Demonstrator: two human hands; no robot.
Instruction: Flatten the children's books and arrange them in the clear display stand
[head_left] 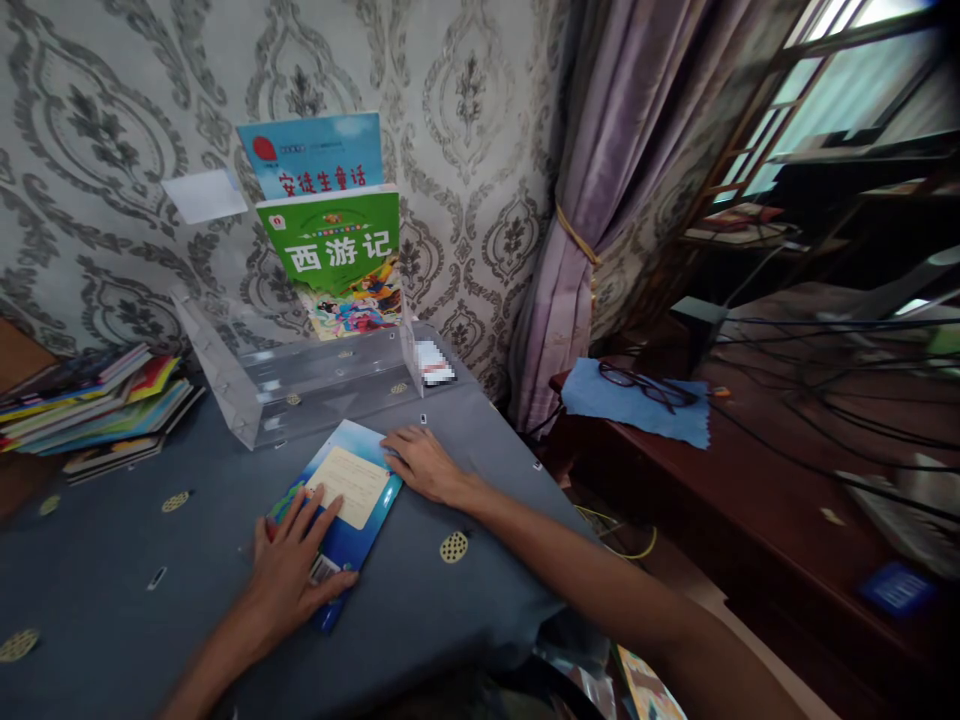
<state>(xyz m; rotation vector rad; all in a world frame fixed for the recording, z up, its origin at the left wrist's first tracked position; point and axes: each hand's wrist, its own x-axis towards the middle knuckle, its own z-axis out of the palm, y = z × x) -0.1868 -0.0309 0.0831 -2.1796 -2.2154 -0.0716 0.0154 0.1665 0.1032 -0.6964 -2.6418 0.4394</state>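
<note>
A blue book (pixel 375 535) lies at a slant on the grey tablecloth, with a cream text panel and a barcode on its upper face. My left hand (pixel 296 560) rests flat on its lower left part, fingers spread and partly covering the barcode. At the book's upper right edge, my right hand (pixel 424 462) touches the corner with its fingers loosely stretched; what its fingertips do at the edge is partly hidden. Beyond the book stands a clear acrylic rack (pixel 221 375). In it, a green book (pixel 337 250) leans upright before a light blue book (pixel 315 150).
A stack of books (pixel 97 400) lies on the left of the grey tablecloth (pixel 210 570). On the right, a dark red desk (pixel 720 500) holds glasses (pixel 645 385) on a blue cloth (pixel 592 395), and tangled cables. A purple curtain (pixel 577 200) hangs beside the patterned wall.
</note>
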